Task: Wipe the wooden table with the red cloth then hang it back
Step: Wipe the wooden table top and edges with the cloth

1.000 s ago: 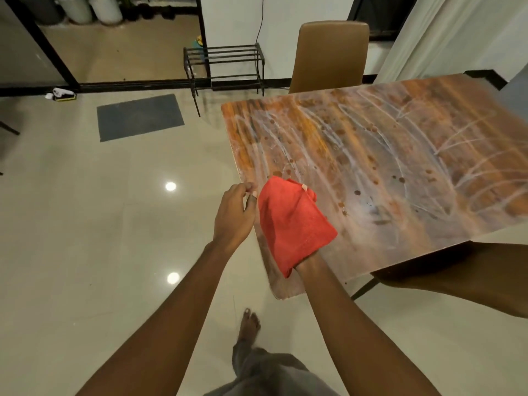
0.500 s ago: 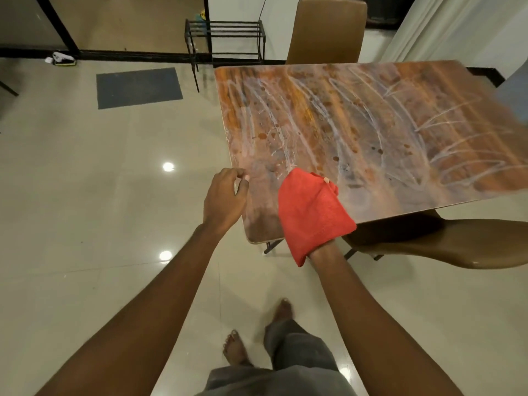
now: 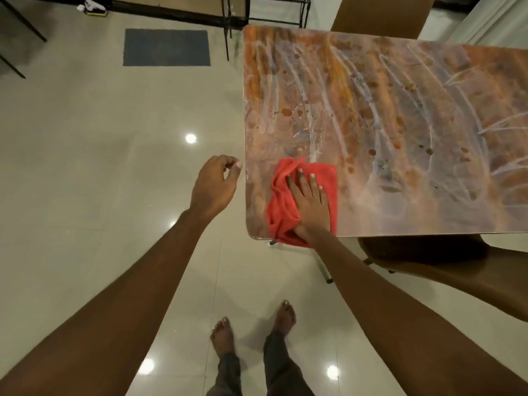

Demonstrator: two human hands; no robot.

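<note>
The wooden table (image 3: 385, 124) has a glossy top streaked with pale smear marks and fills the upper right. The red cloth (image 3: 281, 217) lies bunched on its near left corner, hanging slightly over the front edge. My right hand (image 3: 310, 198) presses flat on top of the cloth, fingers pointing away from me. My left hand (image 3: 214, 187) hovers over the floor just left of the table's edge, fingers loosely curled, holding nothing and not touching the table.
A brown chair (image 3: 443, 261) is tucked under the table's near side at right, and another brown chair (image 3: 380, 15) stands at the far side. A black metal rack (image 3: 265, 12) and a grey mat (image 3: 166, 47) sit beyond on the tiled floor. My bare feet (image 3: 251, 330) stand below.
My right hand, draped under the cloth before, now lies flat on top of it on the table's near corner. My left hand has come off the table edge. My view has tilted downward.
</note>
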